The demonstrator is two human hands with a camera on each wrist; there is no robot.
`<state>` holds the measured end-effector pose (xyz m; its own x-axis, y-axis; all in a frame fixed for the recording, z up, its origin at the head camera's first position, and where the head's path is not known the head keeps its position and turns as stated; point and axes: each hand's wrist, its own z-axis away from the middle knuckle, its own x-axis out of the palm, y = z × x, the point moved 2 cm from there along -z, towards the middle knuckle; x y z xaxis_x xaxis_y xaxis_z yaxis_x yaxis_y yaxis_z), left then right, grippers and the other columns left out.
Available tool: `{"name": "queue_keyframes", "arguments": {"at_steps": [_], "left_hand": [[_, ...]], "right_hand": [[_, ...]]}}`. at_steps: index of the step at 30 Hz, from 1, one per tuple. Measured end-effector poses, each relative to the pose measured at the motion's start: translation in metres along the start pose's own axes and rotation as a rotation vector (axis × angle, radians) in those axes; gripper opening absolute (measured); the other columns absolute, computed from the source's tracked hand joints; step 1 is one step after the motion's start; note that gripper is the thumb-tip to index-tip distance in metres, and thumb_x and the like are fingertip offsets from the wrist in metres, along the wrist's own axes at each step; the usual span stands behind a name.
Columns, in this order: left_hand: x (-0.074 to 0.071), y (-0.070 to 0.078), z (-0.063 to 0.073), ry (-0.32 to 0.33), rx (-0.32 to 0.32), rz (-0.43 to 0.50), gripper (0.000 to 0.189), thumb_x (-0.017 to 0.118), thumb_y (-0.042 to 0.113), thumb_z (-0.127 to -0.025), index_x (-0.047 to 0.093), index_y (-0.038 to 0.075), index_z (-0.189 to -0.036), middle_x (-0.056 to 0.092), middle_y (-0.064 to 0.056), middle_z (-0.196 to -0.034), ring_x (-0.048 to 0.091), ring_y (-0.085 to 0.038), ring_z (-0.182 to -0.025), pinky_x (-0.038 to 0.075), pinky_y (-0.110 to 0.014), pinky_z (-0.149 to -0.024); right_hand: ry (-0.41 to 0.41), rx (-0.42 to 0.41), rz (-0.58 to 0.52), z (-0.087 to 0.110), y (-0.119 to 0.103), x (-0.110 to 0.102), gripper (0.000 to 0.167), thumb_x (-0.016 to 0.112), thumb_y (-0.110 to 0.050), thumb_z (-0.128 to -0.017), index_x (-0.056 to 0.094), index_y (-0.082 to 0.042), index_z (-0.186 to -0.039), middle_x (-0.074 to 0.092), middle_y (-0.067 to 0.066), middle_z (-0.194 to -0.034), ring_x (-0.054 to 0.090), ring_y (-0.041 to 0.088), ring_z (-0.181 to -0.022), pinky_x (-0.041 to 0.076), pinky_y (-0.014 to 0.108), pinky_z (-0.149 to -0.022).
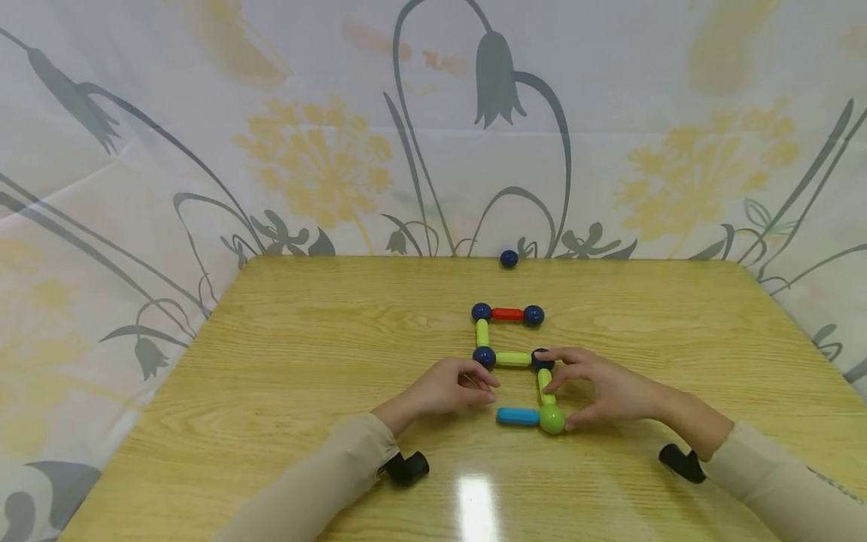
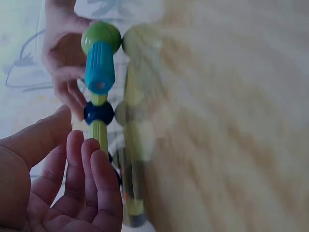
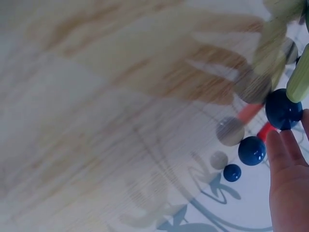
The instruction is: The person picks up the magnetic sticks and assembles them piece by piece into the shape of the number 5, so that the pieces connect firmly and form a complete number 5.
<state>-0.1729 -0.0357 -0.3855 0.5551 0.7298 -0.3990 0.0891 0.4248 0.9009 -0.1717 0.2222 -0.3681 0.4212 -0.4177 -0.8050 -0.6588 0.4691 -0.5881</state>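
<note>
A chain of magnetic rods and balls lies on the table in an S shape. Its top has a red rod (image 1: 508, 314) between two dark blue balls; yellow-green rods (image 1: 512, 360) and more dark blue balls follow. At the near end a green ball (image 1: 552, 418) joins a light blue rod (image 1: 518, 416) pointing left. My right hand (image 1: 603, 388) spreads along the chain's right side, forefinger on a dark blue ball (image 3: 284, 109), thumb at the green ball. My left hand (image 1: 450, 388), loosely curled and holding nothing, hovers left of the light blue rod's free end.
One loose dark blue ball (image 1: 509, 259) sits at the table's back edge, beyond the chain. Behind the wooden table (image 1: 325, 316) hangs a flower-printed cloth (image 1: 433, 150). Black wrist mounts (image 1: 409, 468) stick out under both sleeves.
</note>
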Motion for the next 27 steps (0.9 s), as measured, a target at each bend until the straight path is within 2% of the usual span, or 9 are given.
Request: {"name": "queue_keyframes", "arguments": {"at_steps": [6,13,20,27], "left_hand": [[-0.015,-0.004,-0.006,0.084,-0.006,-0.021,0.015,0.071,0.015,-0.084,0.070,0.011,-0.099,0.062,0.004,-0.087,0.057,-0.012,-0.079,0.047,-0.025,-0.070],[-0.023,-0.010,-0.020,0.132,-0.038,0.038,0.021,0.071,0.014,-0.084,0.068,0.010,-0.105,0.058,-0.001,-0.099,0.057,-0.016,-0.087,0.049,-0.028,-0.073],[-0.028,-0.010,-0.027,0.127,-0.040,0.010,0.024,0.070,0.014,-0.085,0.067,0.009,-0.109,0.060,-0.004,-0.105,0.057,-0.020,-0.096,0.048,-0.032,-0.081],[-0.029,-0.010,-0.031,0.099,-0.053,0.019,0.025,0.067,0.013,-0.087,0.065,0.009,-0.111,0.061,-0.005,-0.106,0.057,-0.021,-0.097,0.049,-0.031,-0.078]], "right_hand": [[0.000,-0.005,-0.001,0.000,0.001,0.001,0.033,0.078,-0.037,-0.075,0.063,-0.028,-0.103,0.040,0.011,-0.140,0.033,0.040,-0.125,0.037,0.058,-0.090],[0.000,-0.013,-0.014,0.000,0.000,0.001,0.033,0.077,-0.036,-0.075,0.063,-0.028,-0.103,0.039,0.011,-0.140,0.034,0.039,-0.124,0.038,0.055,-0.090],[0.004,-0.052,-0.029,0.000,-0.002,0.001,0.031,0.077,-0.035,-0.076,0.064,-0.026,-0.103,0.039,0.013,-0.139,0.035,0.040,-0.123,0.039,0.041,-0.094],[0.000,-0.067,-0.010,0.001,0.003,-0.001,0.032,0.076,-0.036,-0.075,0.064,-0.025,-0.103,0.038,0.013,-0.140,0.034,0.035,-0.126,0.037,0.030,-0.097]]}}
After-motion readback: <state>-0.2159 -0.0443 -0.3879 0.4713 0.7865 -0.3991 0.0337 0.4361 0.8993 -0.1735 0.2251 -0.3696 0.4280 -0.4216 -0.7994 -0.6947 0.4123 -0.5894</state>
